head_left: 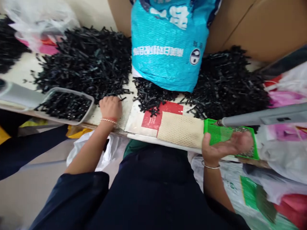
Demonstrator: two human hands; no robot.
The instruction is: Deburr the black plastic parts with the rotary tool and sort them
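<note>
The right hand (214,150) is over the near edge of the green plastic basket (216,132) of small metal pieces, thumb apart from blurred, loosely open fingers; a pinch there would seem to call for turning the palm down; well left of the basket, the left hand (110,108) rests beside black strips (88,64), its fingers curled, their grip impossible to tell. A beige perforated mat (181,129) lies just left of the basket on the pale bench (22,68); beyond the basket stands brown cardboard (271,28); plastic bags (278,153) crowd its right.
</note>
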